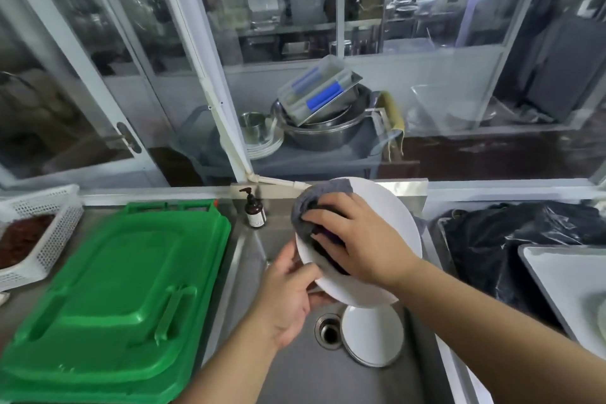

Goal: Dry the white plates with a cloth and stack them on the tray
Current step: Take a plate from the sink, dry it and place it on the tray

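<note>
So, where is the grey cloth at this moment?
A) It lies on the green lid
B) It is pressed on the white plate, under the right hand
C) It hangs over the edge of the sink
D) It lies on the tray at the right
B: the right hand presses the grey cloth against the white plate, while the left hand holds the plate's lower rim above the sink.

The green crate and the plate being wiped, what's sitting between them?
In the head view, a small brown pump bottle stands at the sink's back corner between the green crate and the white plate; otherwise only bare steel sink wall.
</note>
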{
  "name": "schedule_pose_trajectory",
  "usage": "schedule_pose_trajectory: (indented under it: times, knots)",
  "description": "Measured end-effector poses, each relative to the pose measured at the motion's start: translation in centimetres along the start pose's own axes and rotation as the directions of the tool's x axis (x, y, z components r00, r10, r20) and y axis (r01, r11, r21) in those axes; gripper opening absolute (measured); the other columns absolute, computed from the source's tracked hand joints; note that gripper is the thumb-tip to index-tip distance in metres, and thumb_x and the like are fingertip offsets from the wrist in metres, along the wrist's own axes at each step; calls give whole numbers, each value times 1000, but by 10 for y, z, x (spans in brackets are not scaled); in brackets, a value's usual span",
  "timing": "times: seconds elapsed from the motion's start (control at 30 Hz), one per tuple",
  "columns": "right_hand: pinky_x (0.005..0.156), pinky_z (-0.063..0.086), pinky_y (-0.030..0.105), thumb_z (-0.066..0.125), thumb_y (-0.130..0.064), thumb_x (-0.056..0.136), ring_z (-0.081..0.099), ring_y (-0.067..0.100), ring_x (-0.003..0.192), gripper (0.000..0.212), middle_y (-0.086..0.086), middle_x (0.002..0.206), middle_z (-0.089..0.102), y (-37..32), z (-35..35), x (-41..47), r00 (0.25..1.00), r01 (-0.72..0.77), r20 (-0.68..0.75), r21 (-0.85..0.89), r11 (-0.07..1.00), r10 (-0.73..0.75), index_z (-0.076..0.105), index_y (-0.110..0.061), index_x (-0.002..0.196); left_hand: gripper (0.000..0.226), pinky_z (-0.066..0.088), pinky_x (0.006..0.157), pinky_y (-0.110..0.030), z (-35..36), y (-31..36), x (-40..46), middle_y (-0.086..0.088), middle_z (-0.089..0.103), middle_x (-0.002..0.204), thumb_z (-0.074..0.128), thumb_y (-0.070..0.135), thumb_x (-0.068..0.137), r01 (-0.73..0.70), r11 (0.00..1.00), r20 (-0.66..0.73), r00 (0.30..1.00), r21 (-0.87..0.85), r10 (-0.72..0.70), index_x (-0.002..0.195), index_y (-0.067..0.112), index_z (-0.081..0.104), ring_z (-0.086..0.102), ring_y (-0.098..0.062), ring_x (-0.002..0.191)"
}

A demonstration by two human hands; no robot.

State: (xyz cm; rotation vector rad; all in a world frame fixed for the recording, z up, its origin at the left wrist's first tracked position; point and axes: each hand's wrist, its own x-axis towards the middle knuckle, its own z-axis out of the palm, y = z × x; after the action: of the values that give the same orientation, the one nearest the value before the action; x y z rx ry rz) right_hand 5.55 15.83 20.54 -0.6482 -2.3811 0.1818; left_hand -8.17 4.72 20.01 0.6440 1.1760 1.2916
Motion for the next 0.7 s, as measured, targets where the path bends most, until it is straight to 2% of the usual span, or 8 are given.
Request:
schedule_pose_trajectory:
  times: [0.13, 0.2, 0.27, 0.4, 0.47, 0.57, 0.7]
  knots:
    - [92, 52, 47, 61, -29, 99, 57, 36, 106, 34, 5, 127, 58, 12, -15, 41, 983, -168, -95, -106, 980, 158, 66, -21, 132, 47, 63, 72, -49, -7, 23, 2, -15, 75, 112, 51, -13, 94, -47, 996, 40, 998, -72, 50, 115, 24, 71, 71, -28, 92]
    - [91, 54, 51, 60, -30, 100, 56, 37, 114, 36, 4, 130, 56, 19, -23, 55, 955, -292, -95, -138, 946, 281, 63, -22, 134, 46, 63, 75, -51, -12, 35, 6, -14, 75, 113, 62, -5, 83, -90, 990, 27, 995, -113, 93, 119, 23, 69, 71, -29, 93]
    - [90, 56, 50, 58, -33, 101, 56, 37, 119, 37, 5, 134, 56, 24, -28, 62, 915, -403, -107, -175, 898, 390, 61, -23, 136, 56, 62, 75, -51, -19, 46, 10, -13, 75, 116, 63, 2, 74, -129, 983, 9, 991, -130, 131, 125, 24, 67, 72, -30, 95]
    - [87, 55, 43, 58, -35, 101, 59, 38, 115, 36, 7, 132, 58, 20, -26, 55, 839, -544, -106, -193, 816, 534, 62, -25, 135, 58, 63, 69, -50, -30, 60, 19, -13, 74, 116, 63, -10, 80, -201, 966, -36, 980, -162, 198, 129, 22, 66, 71, -31, 96]
    - [86, 53, 40, 58, -37, 100, 62, 34, 113, 37, 6, 131, 60, 7, -23, 45, 813, -580, -75, -187, 793, 578, 62, -27, 136, 58, 63, 70, -52, -35, 65, 22, -12, 74, 117, 55, -18, 90, -216, 962, -64, 976, -164, 208, 133, 20, 62, 73, -30, 96]
    - [85, 52, 36, 57, -41, 100, 64, 25, 111, 36, -2, 133, 60, -21, -17, 32, 805, -589, -21, -159, 793, 593, 61, -32, 135, 60, 63, 79, -53, -39, 73, 28, -9, 74, 120, 51, -19, 92, -206, 962, -99, 977, -181, 191, 135, 23, 62, 76, -29, 98]
    - [83, 50, 30, 60, -40, 99, 64, 19, 104, 31, -7, 124, 61, -51, -11, 25, 840, -537, 57, -56, 841, 540, 64, -33, 128, 61, 63, 71, -47, -36, 79, 30, -14, 75, 118, 47, -20, 93, -193, 966, -94, 979, -171, 179, 134, 23, 61, 75, -34, 98]
